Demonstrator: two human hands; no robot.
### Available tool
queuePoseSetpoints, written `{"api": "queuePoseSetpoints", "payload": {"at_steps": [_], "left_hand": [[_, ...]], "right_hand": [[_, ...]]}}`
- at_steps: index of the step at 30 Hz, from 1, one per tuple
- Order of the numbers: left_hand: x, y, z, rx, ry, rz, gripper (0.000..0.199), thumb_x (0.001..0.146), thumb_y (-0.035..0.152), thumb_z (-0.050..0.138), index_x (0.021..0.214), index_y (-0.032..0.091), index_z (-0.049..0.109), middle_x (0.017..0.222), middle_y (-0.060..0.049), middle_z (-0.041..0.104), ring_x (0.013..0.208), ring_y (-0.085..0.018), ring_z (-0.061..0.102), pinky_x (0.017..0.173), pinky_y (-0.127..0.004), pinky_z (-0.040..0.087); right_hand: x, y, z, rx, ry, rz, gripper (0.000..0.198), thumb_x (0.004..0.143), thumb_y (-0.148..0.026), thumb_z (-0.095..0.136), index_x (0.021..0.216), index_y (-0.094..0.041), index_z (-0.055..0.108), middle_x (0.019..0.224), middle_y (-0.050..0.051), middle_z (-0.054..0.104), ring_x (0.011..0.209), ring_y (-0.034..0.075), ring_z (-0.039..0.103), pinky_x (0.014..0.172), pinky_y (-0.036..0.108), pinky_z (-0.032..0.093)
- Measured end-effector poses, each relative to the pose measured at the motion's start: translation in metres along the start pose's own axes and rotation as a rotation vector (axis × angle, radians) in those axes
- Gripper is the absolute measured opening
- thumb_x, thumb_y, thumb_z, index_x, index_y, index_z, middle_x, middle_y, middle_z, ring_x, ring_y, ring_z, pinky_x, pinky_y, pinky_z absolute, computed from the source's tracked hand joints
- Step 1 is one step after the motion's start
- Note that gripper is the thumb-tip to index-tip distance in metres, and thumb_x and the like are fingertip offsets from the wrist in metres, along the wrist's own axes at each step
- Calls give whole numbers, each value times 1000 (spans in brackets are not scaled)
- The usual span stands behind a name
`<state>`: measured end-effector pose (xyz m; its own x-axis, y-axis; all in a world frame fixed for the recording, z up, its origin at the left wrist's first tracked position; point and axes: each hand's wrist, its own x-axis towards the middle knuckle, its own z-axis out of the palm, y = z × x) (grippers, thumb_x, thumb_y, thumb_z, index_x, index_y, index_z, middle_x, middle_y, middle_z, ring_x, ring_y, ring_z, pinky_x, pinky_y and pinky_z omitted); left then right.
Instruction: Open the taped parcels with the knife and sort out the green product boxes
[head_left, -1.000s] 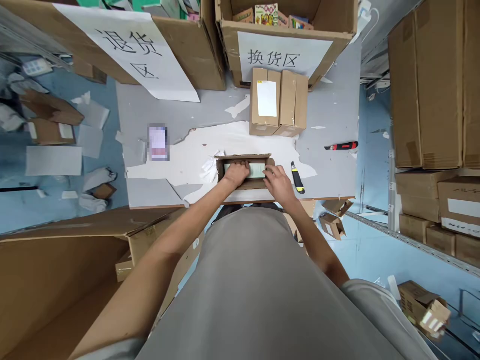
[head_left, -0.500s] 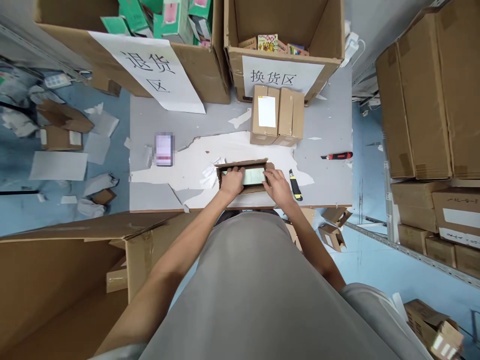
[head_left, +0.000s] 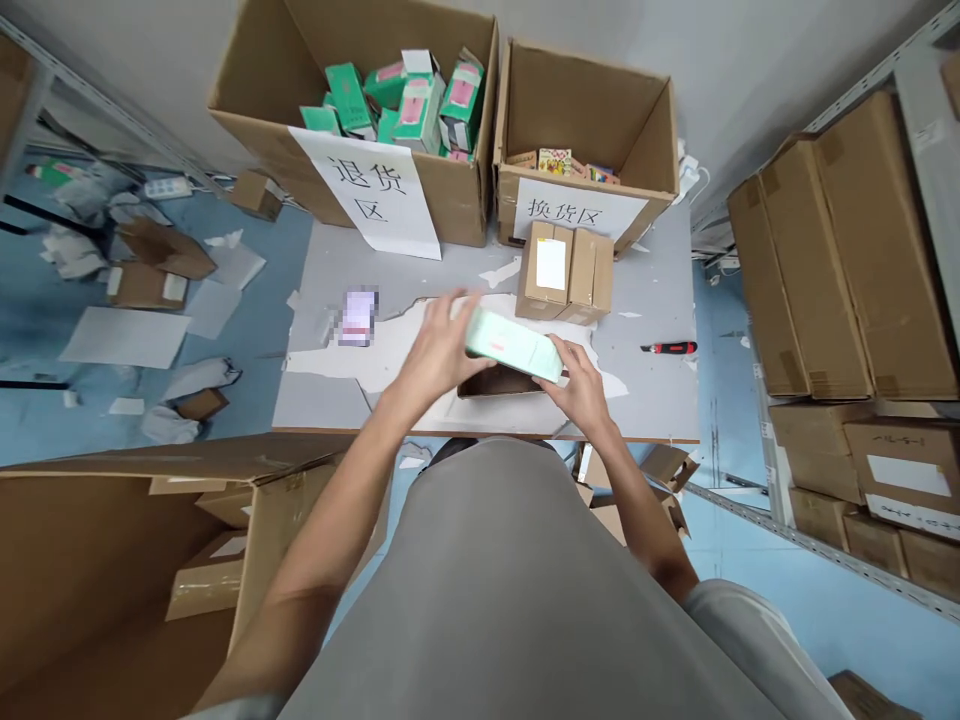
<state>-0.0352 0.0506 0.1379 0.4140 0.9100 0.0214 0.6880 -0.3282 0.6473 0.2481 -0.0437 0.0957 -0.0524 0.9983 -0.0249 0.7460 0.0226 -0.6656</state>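
A pale green box (head_left: 514,343) hangs tilted above a small open cardboard box (head_left: 499,381), whose dark inside shows below it. My right hand (head_left: 581,390) grips its right end, thumb at the lower edge and fingers behind. At the left end is my left hand (head_left: 439,345), its thumb below the box and its fingers above, smeared by motion. Both hands appear to support the pale green box. Two joined brown cartons (head_left: 589,275), one with a white label, stand just behind.
Large cartons with paper signs stand at the back: the left one (head_left: 262,140) holds green boxes, the right one (head_left: 637,185) small colourful boxes. A red-black utility knife (head_left: 670,348) lies at right, a phone-like blurred object (head_left: 358,316) at left. A big open carton (head_left: 247,560) is lower left.
The pale green box has come up out of the small cardboard box and now tilts in my hands. The view has shifted, and the yellow-black knife is no longer visible.
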Motion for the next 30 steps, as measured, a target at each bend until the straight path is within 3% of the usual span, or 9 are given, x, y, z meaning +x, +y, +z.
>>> {"api": "queuePoseSetpoints", "payload": {"at_steps": [2, 5, 8, 11, 14, 17, 23, 30], "left_hand": [[4, -12, -13, -213, 84, -28, 109, 84, 54, 101, 176, 29, 48, 176, -20, 51, 161, -45, 54, 129, -62, 53], [12, -18, -18, -487, 88, -9, 80, 96, 74, 84, 158, 28, 65, 162, -15, 66, 150, -37, 67, 125, -54, 58], [21, -14, -13, -566, 135, 12, 69, 100, 80, 72, 140, 23, 75, 150, -14, 73, 142, -32, 71, 124, -49, 59], [30, -12, -7, -583, 165, -5, 67, 100, 82, 70, 128, 22, 75, 142, -13, 77, 137, -31, 73, 119, -45, 62], [36, -17, 1, -653, 149, -17, 65, 98, 81, 73, 126, 21, 73, 136, -12, 80, 131, -30, 75, 114, -42, 63], [41, -25, 14, -746, 153, -53, 64, 95, 78, 76, 124, 21, 73, 132, -11, 82, 126, -30, 76, 113, -43, 62], [43, -37, 49, -980, 98, -174, 65, 91, 77, 78, 125, 21, 75, 134, -11, 82, 121, -30, 77, 105, -42, 64], [41, -52, 72, -1111, 98, -264, 68, 92, 75, 79, 129, 18, 73, 138, -15, 82, 129, -31, 77, 108, -43, 64]], "right_hand": [[-6, -8, 5, 173, 91, 112, 83, 100, -44, 83, 176, -26, 55, 163, 18, 65, 145, 36, 69, 107, 48, 71], [-14, -25, 21, 514, 160, 271, 93, 88, -60, 92, 168, -22, 61, 162, 19, 68, 136, 35, 76, 101, 46, 74], [-21, -45, 40, 788, 166, 366, 100, 73, -67, 101, 156, -20, 68, 152, 17, 76, 129, 35, 81, 105, 47, 74], [-27, -65, 51, 901, 175, 405, 90, 69, -68, 103, 141, -23, 75, 141, 13, 83, 129, 34, 82, 110, 47, 72], [-35, -82, 56, 931, 162, 429, 79, 73, -68, 101, 134, -23, 76, 139, 12, 84, 130, 34, 82, 114, 47, 71], [-44, -94, 58, 922, 159, 471, 79, 78, -67, 99, 138, -23, 73, 142, 13, 83, 128, 33, 83, 112, 47, 72], [-55, -109, 58, 737, 168, 557, 98, 82, -60, 99, 164, -25, 59, 140, 13, 80, 109, 28, 86, 95, 40, 75], [-48, -109, 73, 668, 199, 604, 96, 82, -60, 100, 162, -25, 62, 125, 8, 82, 80, 17, 79, 78, 32, 71]]}}
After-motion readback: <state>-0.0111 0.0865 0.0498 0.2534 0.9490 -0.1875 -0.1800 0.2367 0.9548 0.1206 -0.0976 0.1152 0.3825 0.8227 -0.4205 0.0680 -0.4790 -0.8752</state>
